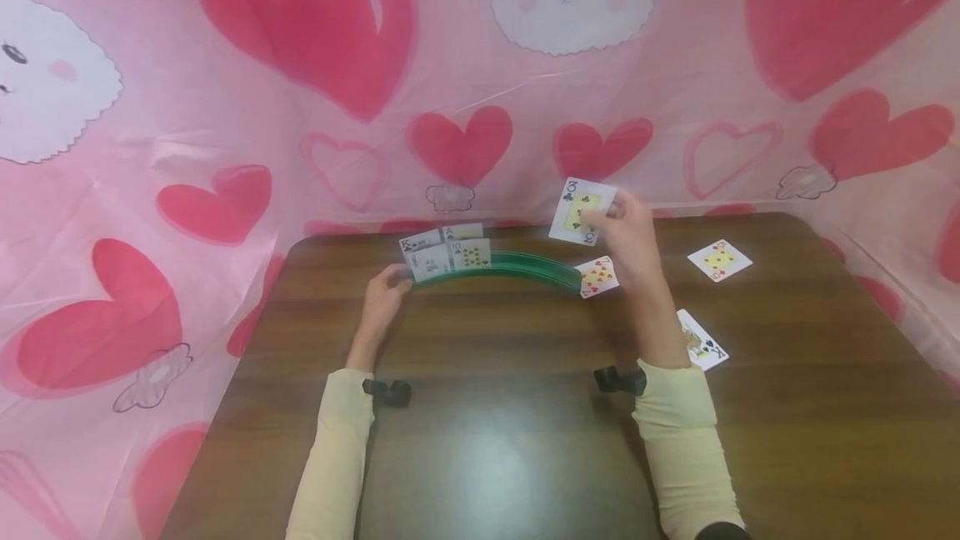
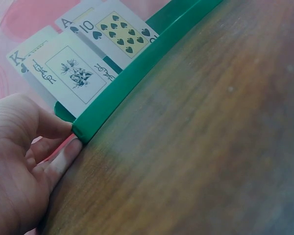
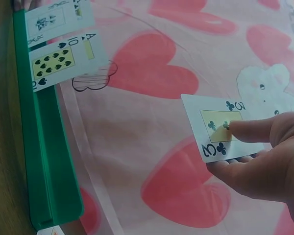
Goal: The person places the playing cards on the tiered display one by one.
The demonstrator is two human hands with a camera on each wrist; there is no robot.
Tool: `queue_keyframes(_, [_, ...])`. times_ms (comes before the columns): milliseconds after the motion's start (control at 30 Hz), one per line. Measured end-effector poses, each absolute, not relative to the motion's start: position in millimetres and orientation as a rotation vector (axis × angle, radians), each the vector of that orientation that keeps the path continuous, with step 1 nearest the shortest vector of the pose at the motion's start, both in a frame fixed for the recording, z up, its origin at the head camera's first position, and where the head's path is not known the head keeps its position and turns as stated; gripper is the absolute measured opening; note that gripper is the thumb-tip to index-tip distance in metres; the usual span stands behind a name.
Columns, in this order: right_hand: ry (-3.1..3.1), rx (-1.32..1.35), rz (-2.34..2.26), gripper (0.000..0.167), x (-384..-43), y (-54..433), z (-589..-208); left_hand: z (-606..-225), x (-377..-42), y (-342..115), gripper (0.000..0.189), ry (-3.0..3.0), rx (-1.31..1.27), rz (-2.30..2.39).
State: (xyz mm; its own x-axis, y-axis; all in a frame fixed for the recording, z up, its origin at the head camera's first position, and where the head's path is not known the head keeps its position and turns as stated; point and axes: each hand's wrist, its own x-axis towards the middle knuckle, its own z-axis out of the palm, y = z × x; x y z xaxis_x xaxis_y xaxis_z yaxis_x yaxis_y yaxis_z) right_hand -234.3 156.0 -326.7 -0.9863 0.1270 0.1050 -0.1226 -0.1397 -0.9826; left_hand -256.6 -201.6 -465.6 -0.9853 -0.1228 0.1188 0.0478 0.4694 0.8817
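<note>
A curved green card holder (image 1: 534, 267) stands towards the back of the table. My left hand (image 1: 384, 298) grips its left end with the fingertips, seen close in the left wrist view. Four slots' worth aside, its left part bears a joker (image 2: 71, 73) and a ten of spades (image 2: 118, 34) in front, with a king (image 2: 20, 58) and an ace (image 2: 71, 18) behind them. Raised above the holder's right end, my right hand (image 1: 632, 236) pinches a three of clubs (image 3: 198, 125) between thumb and fingers, its face showing.
By the holder's right end lies a red seven (image 1: 598, 277). Farther right on the brown table (image 1: 495, 357) are a red five (image 1: 720, 260) and a king of spades (image 1: 705, 346), the latter partly behind the right forearm. A pink heart-patterned cloth (image 1: 525, 90) hangs behind the table.
</note>
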Motion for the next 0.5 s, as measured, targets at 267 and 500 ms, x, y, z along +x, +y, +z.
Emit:
queue_keyframes(267, [-1.917, -0.002, 2.238, 0.038, -239, 151, -329, -467, -256, -202, 0.024, -2.56, 0.055, -1.514])
queue_keyframes(500, [-1.9, -0.023, 2.244, 0.032, -247, 140, -332, -467, -256, -203, 0.024, -2.564, 0.039, -1.505])
